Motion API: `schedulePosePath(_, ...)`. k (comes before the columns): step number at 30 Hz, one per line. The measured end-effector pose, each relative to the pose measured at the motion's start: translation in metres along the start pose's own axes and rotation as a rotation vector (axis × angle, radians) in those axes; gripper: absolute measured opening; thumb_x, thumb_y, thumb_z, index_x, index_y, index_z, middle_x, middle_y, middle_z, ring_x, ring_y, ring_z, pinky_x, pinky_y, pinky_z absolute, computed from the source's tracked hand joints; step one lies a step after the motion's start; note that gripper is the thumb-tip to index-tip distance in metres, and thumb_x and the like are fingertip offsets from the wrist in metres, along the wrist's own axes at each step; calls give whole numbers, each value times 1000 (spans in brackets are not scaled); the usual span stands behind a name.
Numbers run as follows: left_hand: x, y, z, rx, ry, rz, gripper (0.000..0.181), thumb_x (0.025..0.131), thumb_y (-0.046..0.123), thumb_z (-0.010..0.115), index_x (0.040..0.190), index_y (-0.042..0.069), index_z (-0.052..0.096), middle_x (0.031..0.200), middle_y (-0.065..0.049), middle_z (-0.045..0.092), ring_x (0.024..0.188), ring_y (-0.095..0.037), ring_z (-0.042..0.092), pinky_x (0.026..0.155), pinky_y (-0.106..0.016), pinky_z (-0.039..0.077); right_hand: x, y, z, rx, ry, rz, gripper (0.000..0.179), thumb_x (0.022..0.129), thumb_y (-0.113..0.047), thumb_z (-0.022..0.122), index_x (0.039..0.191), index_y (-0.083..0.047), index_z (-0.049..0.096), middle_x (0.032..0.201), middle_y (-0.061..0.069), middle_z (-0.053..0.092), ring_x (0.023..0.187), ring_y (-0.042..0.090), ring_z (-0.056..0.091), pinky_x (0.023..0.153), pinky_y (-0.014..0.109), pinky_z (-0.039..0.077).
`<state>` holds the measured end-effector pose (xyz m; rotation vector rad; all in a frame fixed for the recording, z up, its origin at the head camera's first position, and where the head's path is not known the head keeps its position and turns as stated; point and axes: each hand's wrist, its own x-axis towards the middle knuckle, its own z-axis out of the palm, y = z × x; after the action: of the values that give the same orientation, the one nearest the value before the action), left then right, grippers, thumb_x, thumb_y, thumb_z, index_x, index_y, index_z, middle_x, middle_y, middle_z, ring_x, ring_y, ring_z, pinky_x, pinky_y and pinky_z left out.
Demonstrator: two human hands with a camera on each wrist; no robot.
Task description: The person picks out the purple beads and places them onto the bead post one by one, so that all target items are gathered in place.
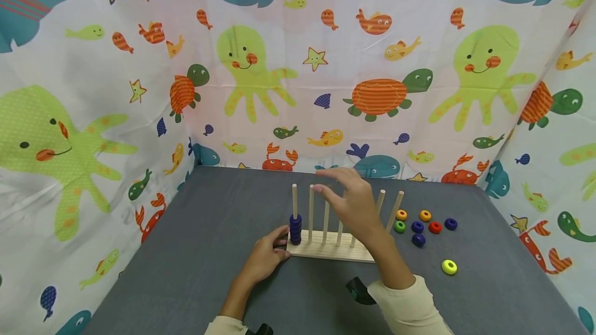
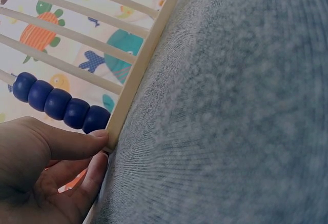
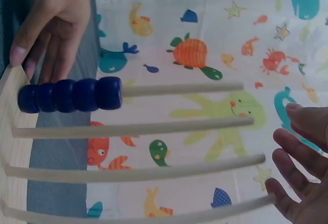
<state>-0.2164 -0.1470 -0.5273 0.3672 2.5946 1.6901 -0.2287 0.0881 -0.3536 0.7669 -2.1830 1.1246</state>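
Observation:
A pale wooden peg stand [image 1: 326, 239] rests on the grey table, its row of thin upright pegs rising from a flat base. Several dark blue beads [image 1: 295, 229] are stacked on its leftmost peg; the neighbouring pegs in the right wrist view are bare. My left hand [image 1: 266, 257] pinches the left end of the base, thumb [image 2: 87, 143] on top near the lowest bead. Above the middle pegs hovers my right hand [image 1: 351, 206], thumb and fingers apart. Nothing shows between those fingers [image 3: 302, 152], which are close to the peg tips. Part of the pegs is hidden behind this hand.
Right of the stand lie loose beads: a green one [image 1: 399, 226], a red one [image 1: 435, 227], two orange ones [image 1: 425, 215], three blue ones [image 1: 417, 227], and a yellow one [image 1: 449, 267] nearer the front. A sea-animal curtain [image 1: 302, 30] surrounds the table [image 1: 209, 211].

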Motion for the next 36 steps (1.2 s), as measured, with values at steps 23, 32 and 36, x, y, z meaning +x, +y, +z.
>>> schedulePosePath(23, 0, 2, 0, -2, -4, 2, 66, 91, -10, 70, 154, -2, 50, 154, -24, 55, 128, -39, 65, 96, -39, 61, -36, 20, -65, 27, 298, 55, 32, 93, 4, 77, 124, -3, 77, 110, 13, 78, 102, 5, 65, 90, 15, 51)
schedulePosePath(32, -1, 0, 0, -20, -15, -5, 67, 93, -9, 69, 156, -3, 48, 156, -25, 52, 130, -40, 63, 96, -38, 61, -54, 39, -82, -8, 410, 93, 32, 92, 9, 75, 123, 1, 76, 108, 19, 76, 101, -2, 66, 91, 12, 52)
schedulePosePath(36, -2, 1, 1, -15, -11, -3, 67, 93, -10, 69, 156, -3, 48, 156, -25, 53, 130, -40, 64, 96, -37, 61, -60, 47, -88, -32, 426, 129, 28, 94, 6, 74, 122, 1, 77, 108, 14, 76, 98, -1, 66, 90, 11, 52)
